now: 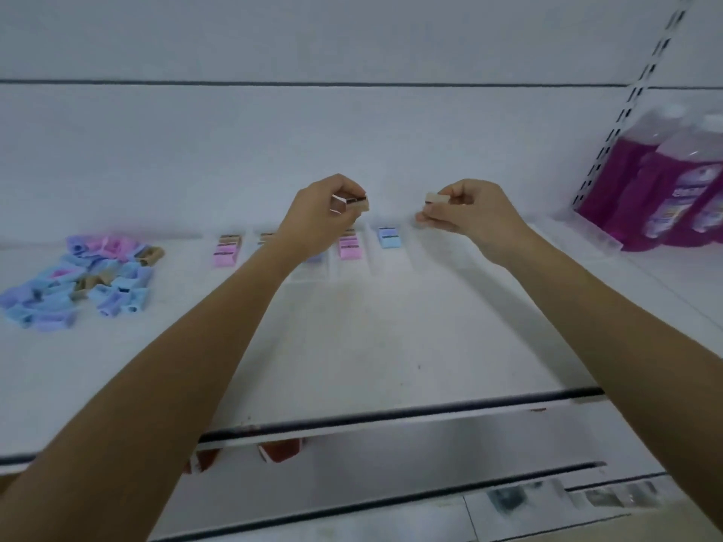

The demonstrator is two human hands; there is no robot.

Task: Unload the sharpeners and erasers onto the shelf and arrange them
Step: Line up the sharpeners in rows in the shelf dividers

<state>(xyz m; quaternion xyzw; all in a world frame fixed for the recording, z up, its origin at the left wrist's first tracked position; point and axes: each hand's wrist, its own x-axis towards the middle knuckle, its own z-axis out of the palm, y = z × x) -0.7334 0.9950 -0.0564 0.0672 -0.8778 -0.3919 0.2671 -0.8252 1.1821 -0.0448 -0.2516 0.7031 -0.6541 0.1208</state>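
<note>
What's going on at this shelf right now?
A person is stocking a white shelf. The left hand pinches a beige eraser and the right hand pinches a second beige eraser, both held above a row of pink and blue erasers already laid out. A loose pile of sharpeners lies at the left; purple bottles stand at the right.

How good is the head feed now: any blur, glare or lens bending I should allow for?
Head view: even, flat light, little glare, no hard shadows; soft throughout, so the sharpener pile and row of erasers show colour but no print; wide-angle bowing curves the shelf edge; purple bottles smear at right.
</note>
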